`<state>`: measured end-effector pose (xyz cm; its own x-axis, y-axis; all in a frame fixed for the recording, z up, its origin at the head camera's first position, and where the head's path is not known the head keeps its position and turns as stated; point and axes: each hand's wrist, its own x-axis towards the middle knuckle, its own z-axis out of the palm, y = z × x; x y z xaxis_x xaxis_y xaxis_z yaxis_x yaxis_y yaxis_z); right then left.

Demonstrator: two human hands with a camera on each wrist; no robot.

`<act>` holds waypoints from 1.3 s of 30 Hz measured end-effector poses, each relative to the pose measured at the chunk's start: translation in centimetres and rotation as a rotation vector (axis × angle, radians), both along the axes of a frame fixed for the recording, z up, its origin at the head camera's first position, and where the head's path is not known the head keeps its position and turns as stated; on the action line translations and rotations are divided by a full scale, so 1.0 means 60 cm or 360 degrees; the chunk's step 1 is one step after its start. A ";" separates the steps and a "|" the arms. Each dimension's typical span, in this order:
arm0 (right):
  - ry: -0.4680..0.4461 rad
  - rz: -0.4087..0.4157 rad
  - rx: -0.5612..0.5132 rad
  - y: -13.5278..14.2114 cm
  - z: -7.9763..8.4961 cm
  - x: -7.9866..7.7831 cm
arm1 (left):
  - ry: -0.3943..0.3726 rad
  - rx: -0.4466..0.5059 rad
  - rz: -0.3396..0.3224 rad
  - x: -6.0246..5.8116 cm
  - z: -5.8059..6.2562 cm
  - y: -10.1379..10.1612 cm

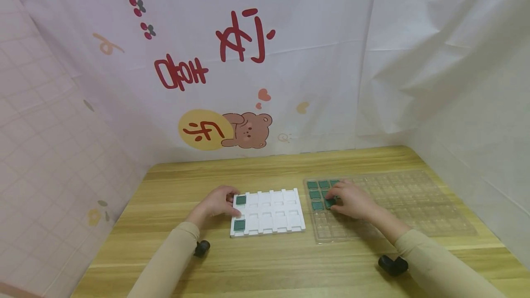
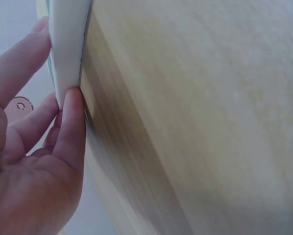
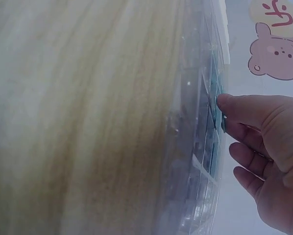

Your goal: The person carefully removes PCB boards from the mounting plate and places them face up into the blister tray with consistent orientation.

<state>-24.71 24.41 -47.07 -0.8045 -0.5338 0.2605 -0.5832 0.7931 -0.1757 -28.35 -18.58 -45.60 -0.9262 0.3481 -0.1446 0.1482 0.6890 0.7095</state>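
My left hand grips the left end of a white plastic tray. In the left wrist view its thumb lies over the top of the tray edge, and the fingertips are at the side. Two green square chips sit in the tray's leftmost column. Over a clear plastic blister tray, my right hand pinches a green chip between thumb and index finger. Its other fingers are loosely bent. Several more green chips fill pockets at the clear tray's left end.
The clear tray reaches far to the right with pockets holding no chips. Black wrist devices hang under both forearms, close over the wooden table. A white printed curtain stands behind the table and at its sides.
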 end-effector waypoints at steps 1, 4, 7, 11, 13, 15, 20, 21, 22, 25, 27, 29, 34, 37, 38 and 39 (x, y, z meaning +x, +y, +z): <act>0.0006 0.0003 -0.0003 0.000 0.000 0.000 | 0.0000 0.0001 0.0000 0.000 0.000 0.000; 0.0025 0.0023 -0.0024 0.000 -0.001 -0.001 | -0.0003 0.0002 0.0004 0.000 0.000 0.000; 0.0038 0.0038 -0.0032 -0.001 -0.001 -0.001 | -0.0006 0.0003 0.0004 0.000 0.000 0.000; 0.0024 0.0042 -0.0018 -0.001 0.001 -0.002 | -0.0001 0.0001 0.0004 0.000 0.000 0.000; 0.0017 0.0045 -0.0009 0.000 0.001 -0.003 | -0.0002 0.0000 0.0005 0.000 0.000 0.000; 0.0011 0.0050 -0.0006 0.000 0.001 -0.003 | -0.0007 0.0003 0.0010 0.001 0.000 0.000; 0.0013 0.0066 -0.0006 0.000 0.002 -0.002 | -0.0015 0.0025 0.0007 0.003 0.003 0.000; 0.0016 0.0071 -0.0009 0.000 0.003 -0.001 | -0.0015 0.0026 0.0005 0.004 0.003 0.000; 0.0019 0.0073 -0.0014 0.000 0.004 -0.001 | -0.0017 0.0027 0.0005 0.004 0.003 0.001; 0.0017 0.0074 -0.0035 -0.002 0.007 0.002 | -0.0018 0.0024 0.0010 0.005 0.004 0.001; 0.0013 0.0073 -0.0047 -0.004 0.008 0.003 | -0.0025 0.0031 0.0008 0.005 0.005 0.001; 0.0007 0.0064 -0.0056 -0.008 0.010 0.003 | -0.0027 0.0035 0.0009 0.005 0.005 0.001; -0.0011 0.0057 -0.0059 -0.020 0.017 0.001 | -0.0021 0.0029 0.0004 0.004 0.005 0.001; -0.0024 0.0070 -0.0060 -0.032 0.022 -0.001 | -0.0021 0.0032 0.0001 0.004 0.005 0.001; -0.0035 0.0067 -0.0072 -0.036 0.024 0.000 | -0.0024 0.0038 0.0000 0.004 0.005 0.001; -0.0041 0.0072 -0.0085 -0.041 0.026 0.000 | -0.0022 0.0037 0.0001 0.004 0.005 0.001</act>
<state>-24.69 21.94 -45.54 -0.7868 -0.5555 0.2691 -0.6128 0.7553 -0.2325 -28.09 -18.51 -45.33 -0.9243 0.3510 -0.1496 0.1377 0.6724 0.7273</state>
